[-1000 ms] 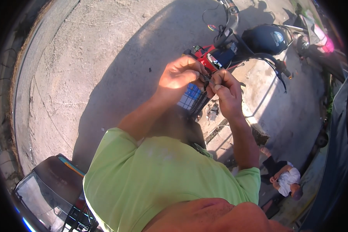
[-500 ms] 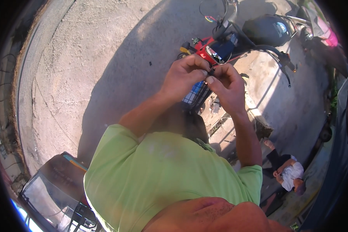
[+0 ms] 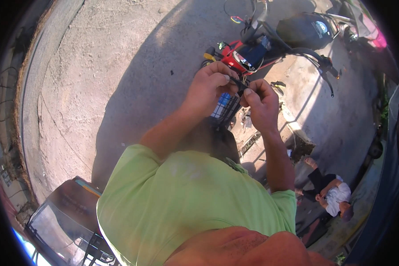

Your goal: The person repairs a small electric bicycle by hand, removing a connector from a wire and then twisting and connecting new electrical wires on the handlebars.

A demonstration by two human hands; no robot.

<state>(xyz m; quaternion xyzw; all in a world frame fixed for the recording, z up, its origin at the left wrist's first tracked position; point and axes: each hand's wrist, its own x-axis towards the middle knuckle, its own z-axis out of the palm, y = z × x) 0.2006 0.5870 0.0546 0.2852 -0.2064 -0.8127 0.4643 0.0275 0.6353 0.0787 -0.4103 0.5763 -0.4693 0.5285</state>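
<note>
Hands (image 3: 204, 91) (image 3: 264, 106) pinch a dark piece (image 3: 240, 84); a pale emblem (image 3: 321, 27) is blurred.

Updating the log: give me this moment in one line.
left hand: pinches small dark piece | right hand: pinches same piece | nearby: wire basket, black handlebars

Dark piece (image 3: 240, 83) partly behind fingers (image 3: 219, 80), basket (image 3: 226, 108) part-hidden

The small, narrow black piece (image 3: 240, 84) looks matt, its material unclear. The red body panel (image 3: 228, 57) appears smooth, glossy plastic; the black wire-grid basket (image 3: 227, 111), metal. The lime-green shirt (image 3: 195, 190) is matt cloth, the pale-grey ground (image 3: 88, 66) rough and gritty.
</note>
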